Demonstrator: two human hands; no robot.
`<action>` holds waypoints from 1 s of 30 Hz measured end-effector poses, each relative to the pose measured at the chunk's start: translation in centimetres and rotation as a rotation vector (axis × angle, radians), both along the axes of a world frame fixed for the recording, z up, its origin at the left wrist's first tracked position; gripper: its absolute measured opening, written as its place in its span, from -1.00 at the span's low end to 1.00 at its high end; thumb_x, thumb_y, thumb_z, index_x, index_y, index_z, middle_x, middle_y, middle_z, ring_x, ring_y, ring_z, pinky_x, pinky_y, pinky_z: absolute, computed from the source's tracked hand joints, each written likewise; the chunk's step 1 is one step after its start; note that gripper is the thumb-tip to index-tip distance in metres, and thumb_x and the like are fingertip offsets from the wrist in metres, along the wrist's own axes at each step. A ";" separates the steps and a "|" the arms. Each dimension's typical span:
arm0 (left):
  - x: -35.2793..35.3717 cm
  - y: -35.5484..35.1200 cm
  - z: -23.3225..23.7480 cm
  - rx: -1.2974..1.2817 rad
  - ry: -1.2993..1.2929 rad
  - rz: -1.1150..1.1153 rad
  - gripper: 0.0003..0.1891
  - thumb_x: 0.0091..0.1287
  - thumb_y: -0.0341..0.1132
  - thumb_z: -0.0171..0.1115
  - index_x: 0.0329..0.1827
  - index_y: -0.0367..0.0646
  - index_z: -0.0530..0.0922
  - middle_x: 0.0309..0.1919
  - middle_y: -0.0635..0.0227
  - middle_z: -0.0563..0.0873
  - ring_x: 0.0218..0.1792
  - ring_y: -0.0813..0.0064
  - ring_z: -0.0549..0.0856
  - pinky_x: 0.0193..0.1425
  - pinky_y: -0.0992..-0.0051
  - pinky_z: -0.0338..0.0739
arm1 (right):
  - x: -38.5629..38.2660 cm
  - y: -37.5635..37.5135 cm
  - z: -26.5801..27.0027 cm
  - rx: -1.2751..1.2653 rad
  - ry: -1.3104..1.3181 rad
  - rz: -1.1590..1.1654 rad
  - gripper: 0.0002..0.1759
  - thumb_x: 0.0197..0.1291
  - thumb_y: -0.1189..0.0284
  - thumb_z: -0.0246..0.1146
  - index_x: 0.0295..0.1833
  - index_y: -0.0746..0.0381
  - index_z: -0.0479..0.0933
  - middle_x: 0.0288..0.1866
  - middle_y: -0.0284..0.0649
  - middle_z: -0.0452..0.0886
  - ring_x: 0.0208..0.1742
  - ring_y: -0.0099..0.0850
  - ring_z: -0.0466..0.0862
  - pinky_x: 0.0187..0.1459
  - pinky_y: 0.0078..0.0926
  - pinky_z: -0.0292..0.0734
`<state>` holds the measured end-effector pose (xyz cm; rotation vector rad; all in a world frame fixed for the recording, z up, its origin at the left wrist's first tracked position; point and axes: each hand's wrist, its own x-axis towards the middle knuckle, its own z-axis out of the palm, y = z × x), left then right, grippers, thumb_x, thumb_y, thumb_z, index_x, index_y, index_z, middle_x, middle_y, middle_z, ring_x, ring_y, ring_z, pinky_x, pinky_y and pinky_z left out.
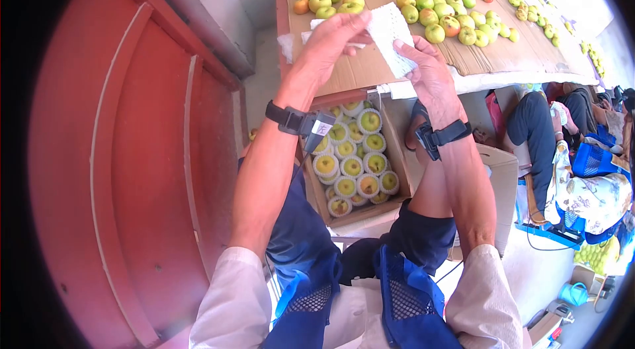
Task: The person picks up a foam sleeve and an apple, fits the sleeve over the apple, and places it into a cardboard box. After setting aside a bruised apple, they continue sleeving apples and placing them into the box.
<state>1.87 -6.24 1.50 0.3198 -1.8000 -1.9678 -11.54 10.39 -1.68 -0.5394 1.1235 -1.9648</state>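
A white foam fruit net [389, 30], flattened, stretches between my two hands above the front edge of the cardboard-topped table. My left hand [334, 39] pinches its upper left edge with curled fingers. On the other side, my right hand [426, 66] grips the net, its thumb lying across the front and its fingers partly hidden behind. Beyond my left hand lies a group of green apples [319, 0]. Below my hands, a cardboard box [395, 144] holds several apples [352, 165] in white foam nets.
More green apples [456, 8] spread over the cardboard sheet [516, 61] toward the right. A red door [149, 151] stands close on my left. At the right, another person [532, 131] sits near a blue crate [549, 233]. An open carton [497, 174] is beside my right knee.
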 end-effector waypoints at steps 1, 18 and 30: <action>-0.1 0.5 0.1 0.042 -0.053 -0.061 -0.56 0.42 -0.01 0.44 0.08 -0.23 0.69 -0.12 0.41 0.79 -0.15 0.64 0.69 -0.13 0.56 0.46 | -0.3 -0.2 -0.6 -0.001 -0.001 0.002 -0.85 0.41 0.47 0.40 0.02 0.18 0.62 -0.06 -0.36 0.75 -0.20 -0.64 0.72 -0.27 -0.69 0.58; -3.2 1.7 -2.5 -0.010 -0.163 -0.121 -0.61 0.44 -0.28 0.38 0.27 -0.20 0.63 0.07 0.45 0.75 0.05 0.62 0.65 0.10 0.51 0.50 | -1.2 1.2 -1.1 0.041 0.155 -0.103 -0.72 0.34 0.42 0.44 0.08 0.31 0.64 -0.09 -0.25 0.75 -0.09 -0.53 0.71 -0.02 -0.52 0.59; -3.8 1.9 -3.1 0.032 -0.169 -0.107 -0.64 0.44 -0.36 0.38 0.27 -0.17 0.63 0.09 0.42 0.76 0.09 0.58 0.70 0.18 0.47 0.57 | -1.6 2.0 -1.7 0.039 0.087 -0.141 -0.70 0.33 0.41 0.45 0.08 0.30 0.64 -0.12 -0.26 0.75 -0.13 -0.54 0.69 -0.05 -0.50 0.56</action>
